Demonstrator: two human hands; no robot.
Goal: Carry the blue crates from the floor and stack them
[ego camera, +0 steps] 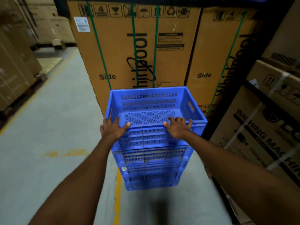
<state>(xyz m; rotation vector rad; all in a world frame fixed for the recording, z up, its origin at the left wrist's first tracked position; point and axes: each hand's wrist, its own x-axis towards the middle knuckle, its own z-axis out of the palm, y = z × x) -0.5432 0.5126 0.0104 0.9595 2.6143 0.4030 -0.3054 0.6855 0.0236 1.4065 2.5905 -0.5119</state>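
A stack of blue slotted plastic crates stands on the grey floor in front of me, against tall cardboard boxes. The top blue crate is empty and sits level on the stack. My left hand lies over the near rim at its left corner, fingers spread and thumb along the rim. My right hand rests the same way on the near rim toward the right corner. Both hands press on the top crate's front edge.
Two tall strapped appliance cartons stand right behind the stack. Washing machine boxes on a dark rack line the right side. More cartons on pallets line the left. A yellow floor line runs beneath the stack.
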